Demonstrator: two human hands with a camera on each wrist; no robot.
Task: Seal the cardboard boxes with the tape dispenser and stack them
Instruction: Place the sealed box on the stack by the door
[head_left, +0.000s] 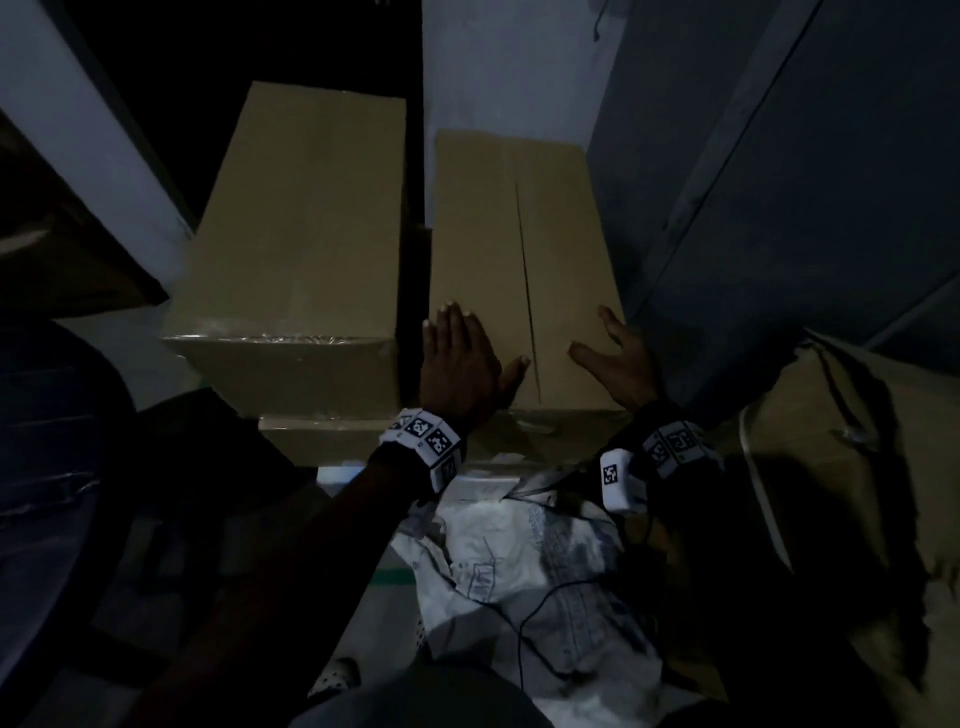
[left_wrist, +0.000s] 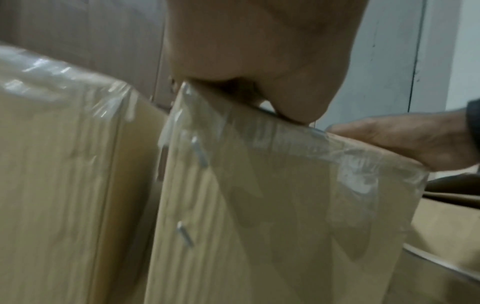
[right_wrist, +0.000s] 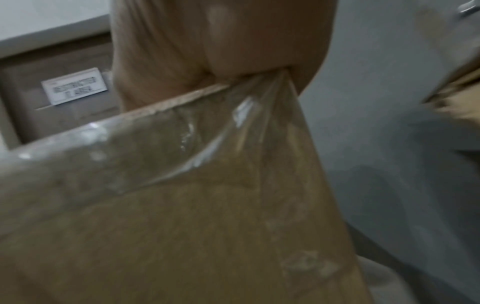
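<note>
Two brown cardboard boxes stand side by side in the head view. The left box (head_left: 306, 234) has clear tape along its front edge. The right box (head_left: 493, 234) has a dark, untaped slit (head_left: 527, 280) along its top seam. My left hand (head_left: 457, 358) lies flat on that box's top near the front left corner. My right hand (head_left: 615, 358) rests with spread fingers on the front right part of the top. The left wrist view shows my palm (left_wrist: 259, 51) on the box's taped front edge (left_wrist: 298, 139). The right wrist view shows my palm (right_wrist: 221, 41) above the taped corner (right_wrist: 246, 115). No tape dispenser is in view.
A grey cabinet (head_left: 779, 182) stands tight against the right box. More cardboard (head_left: 857, 467) lies at the right, and flat cardboard (head_left: 322, 436) sits under the boxes. A white sack with a black cable (head_left: 519, 571) covers the floor at my feet. A wall sign (right_wrist: 74, 86) hangs behind.
</note>
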